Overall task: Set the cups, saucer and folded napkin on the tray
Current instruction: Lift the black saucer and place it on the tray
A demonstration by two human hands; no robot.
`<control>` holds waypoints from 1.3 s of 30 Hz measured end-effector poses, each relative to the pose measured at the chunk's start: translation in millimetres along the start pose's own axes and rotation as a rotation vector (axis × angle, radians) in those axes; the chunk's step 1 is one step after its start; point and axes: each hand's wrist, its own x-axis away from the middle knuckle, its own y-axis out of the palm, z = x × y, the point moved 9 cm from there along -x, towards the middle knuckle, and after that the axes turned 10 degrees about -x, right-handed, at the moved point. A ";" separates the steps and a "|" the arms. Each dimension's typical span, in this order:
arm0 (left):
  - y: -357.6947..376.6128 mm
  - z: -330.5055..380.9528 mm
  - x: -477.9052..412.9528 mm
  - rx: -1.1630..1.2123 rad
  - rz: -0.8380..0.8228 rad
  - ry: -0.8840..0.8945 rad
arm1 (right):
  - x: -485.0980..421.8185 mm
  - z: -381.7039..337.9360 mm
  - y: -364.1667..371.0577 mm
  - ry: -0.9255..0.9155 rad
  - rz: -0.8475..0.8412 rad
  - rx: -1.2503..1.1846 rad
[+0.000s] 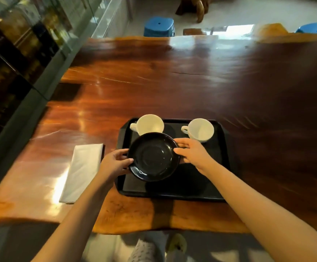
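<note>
Black saucer (153, 156) held over the black tray (218, 195) by both hands, left hand (114, 163) grip on its left rim, right hand (191, 153) grip touching its right rim, two white cups (150, 124) (201, 129) at the tray's far side, folded white napkin (82, 171) on the wooden bench (172, 82) left of the tray, no readable writing.

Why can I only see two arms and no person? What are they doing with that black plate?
The camera sits on the person's head and looks down, so only arms show. Both hands, the left hand and the right hand, hold a round black saucer by its edges over a black plastic tray. Two white cups already stand on the tray's far side. A folded white napkin lies on the shiny wooden table, left of the tray.
</note>
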 end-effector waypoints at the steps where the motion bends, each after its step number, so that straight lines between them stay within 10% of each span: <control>1: 1.3 -10.7 -0.5 -0.058 0.008 -0.010 | 0.9 12.3 -0.1 0.034 0.012 -0.008; 16: 22.6 -34.4 -33.8 -0.724 0.144 0.080 | -36.2 93.0 -11.5 0.215 0.284 -0.024; 39: 14.6 -37.2 -40.0 -0.882 0.045 0.024 | -39.6 91.6 -7.4 0.184 0.204 0.129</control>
